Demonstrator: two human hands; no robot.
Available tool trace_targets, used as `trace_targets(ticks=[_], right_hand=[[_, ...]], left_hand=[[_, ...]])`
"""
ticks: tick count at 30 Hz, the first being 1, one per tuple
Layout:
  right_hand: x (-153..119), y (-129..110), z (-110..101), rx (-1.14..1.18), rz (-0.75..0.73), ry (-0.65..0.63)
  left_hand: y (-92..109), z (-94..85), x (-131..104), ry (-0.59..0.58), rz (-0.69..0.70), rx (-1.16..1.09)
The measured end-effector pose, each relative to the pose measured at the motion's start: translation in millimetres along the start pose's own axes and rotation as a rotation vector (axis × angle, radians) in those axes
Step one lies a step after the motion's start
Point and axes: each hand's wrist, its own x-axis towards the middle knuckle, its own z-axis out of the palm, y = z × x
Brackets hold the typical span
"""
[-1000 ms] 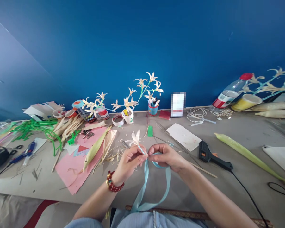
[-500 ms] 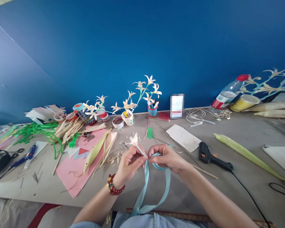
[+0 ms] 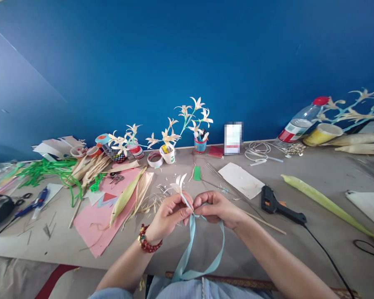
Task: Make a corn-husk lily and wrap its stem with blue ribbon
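Observation:
Between the thumb and fingers of my left hand is the thin stem of a white artificial flower, its petals tilted up and away from me. My right hand is close beside it, pinching a light blue ribbon. The ribbon meets the stem at my left fingertips and hangs in a long loop down to my lap. My fingers hide the exact spot where ribbon and stem touch.
To the right lies a black glue gun with a trailing cord, near a white paper. Corn husks rest on pink paper at left. Finished flowers stand in a white cup at the back, beside a tape roll.
The flower has turned slightly in my left fingers and its petals show more upright. My right hand's grip on the ribbon has shifted, and the small upper ribbon loop there is less visible.

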Motion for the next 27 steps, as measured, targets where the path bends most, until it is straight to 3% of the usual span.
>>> trace_targets(ticks=[9,16,20,27], right_hand=[[-0.5,1.1,4.9,0.002,-0.059,0.034],[-0.1,2.9,1.3,-0.087,-0.158,0.080],[-0.1,2.9,2.7,-0.081,-0.164,0.098],[-0.8,3.6,6.4,-0.037,-0.116,0.069]], left_hand=[[1.0,0.1,1.4,-0.015,0.000,0.031],[-1.1,2.9,1.2,0.074,0.049,0.120],[-1.7,4.4,0.8,0.132,0.052,0.180],[-3.7,2.6,-0.8,0.095,-0.014,0.123]])
